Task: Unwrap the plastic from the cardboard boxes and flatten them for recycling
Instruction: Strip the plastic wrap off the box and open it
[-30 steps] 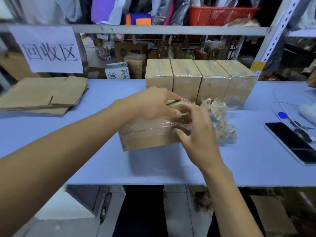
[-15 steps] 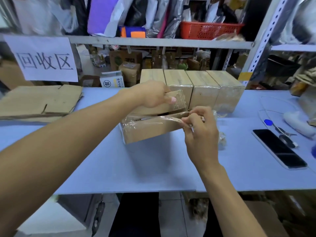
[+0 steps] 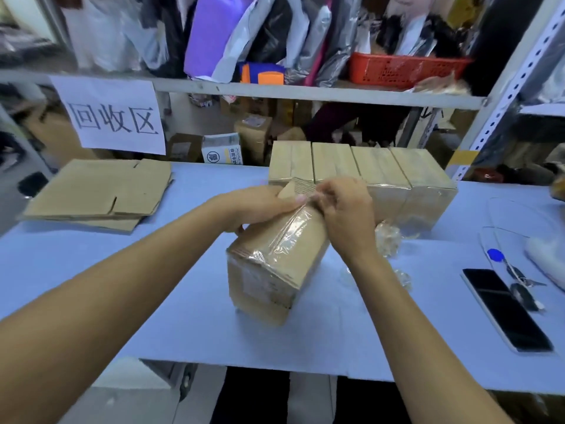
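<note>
A cardboard box (image 3: 275, 270) still partly covered in clear plastic wrap stands tilted on the blue table (image 3: 153, 301), its near end down and its far end raised. My left hand (image 3: 260, 206) grips the box's far top edge. My right hand (image 3: 345, 215) pinches the plastic wrap (image 3: 293, 228) at that same upper end, right beside the left fingers. Behind them a row of several wrapped boxes (image 3: 382, 175) sits side by side. Flattened cardboard (image 3: 101, 191) lies stacked at the far left.
Crumpled plastic (image 3: 388, 237) lies right of the box. A black phone (image 3: 504, 310), keys with a blue tag (image 3: 516, 276) and a white cable are at the right. A paper sign (image 3: 113, 114) hangs from the shelf rail above the flattened stack.
The box has been turned and tipped up so its end faces me. Both hands have moved to its raised far end, the right hand still pinching the wrap.
</note>
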